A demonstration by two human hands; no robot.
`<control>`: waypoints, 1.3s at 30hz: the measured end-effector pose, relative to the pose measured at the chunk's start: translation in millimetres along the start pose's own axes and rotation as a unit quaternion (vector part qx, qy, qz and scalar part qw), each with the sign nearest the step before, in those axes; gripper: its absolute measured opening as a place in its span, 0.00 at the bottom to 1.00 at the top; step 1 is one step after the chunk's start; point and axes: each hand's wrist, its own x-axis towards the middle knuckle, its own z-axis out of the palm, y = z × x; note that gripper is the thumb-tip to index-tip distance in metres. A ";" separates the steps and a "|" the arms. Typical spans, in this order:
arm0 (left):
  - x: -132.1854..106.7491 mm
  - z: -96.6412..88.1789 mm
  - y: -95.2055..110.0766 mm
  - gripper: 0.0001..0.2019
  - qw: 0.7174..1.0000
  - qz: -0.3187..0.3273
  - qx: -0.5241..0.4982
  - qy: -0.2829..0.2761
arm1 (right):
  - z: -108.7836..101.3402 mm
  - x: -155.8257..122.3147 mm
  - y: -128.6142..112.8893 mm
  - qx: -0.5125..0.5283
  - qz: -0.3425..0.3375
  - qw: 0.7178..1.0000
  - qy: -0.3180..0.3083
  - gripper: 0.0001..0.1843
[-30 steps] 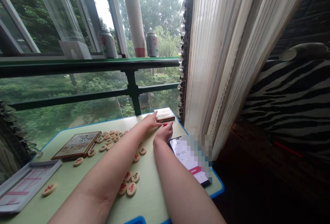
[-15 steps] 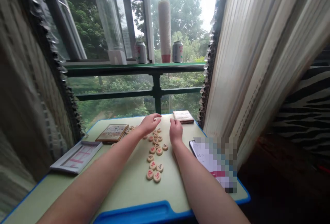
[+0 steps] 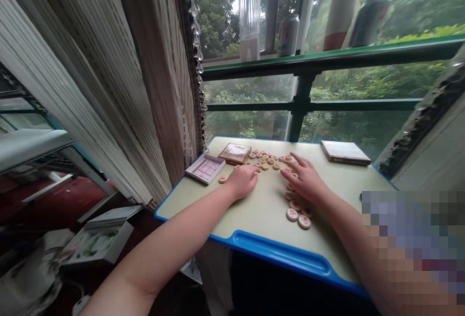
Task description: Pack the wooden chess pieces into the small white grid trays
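Several round wooden chess pieces point(image 3: 269, 159) with red and dark characters lie scattered on a pale green table with a blue rim point(image 3: 276, 253). My left hand point(image 3: 242, 181) rests on the table by the left pieces, its fingers curled under; what they hold, if anything, is hidden. My right hand point(image 3: 304, 179) lies flat over the pieces in the middle, fingers spread. Two more pieces point(image 3: 298, 217) sit nearest me.
A brown box lid point(image 3: 234, 152) and a white tray with pink lines point(image 3: 205, 168) sit at the table's left. A closed flat box point(image 3: 344, 152) lies at the far right. Curtains point(image 3: 119, 78) hang left. Cans and a cup stack stand on the green window rail point(image 3: 327, 56).
The view has swung left. Both hands pulled back from the far side of the table and came down onto the pieces, the left hand moving to the left group.
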 end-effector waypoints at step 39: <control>-2.0 -4.4 14.1 0.19 0.976 -0.139 0.160 -0.053 | -1.7 -2.5 -13.8 0.017 -0.070 0.996 -0.048 0.17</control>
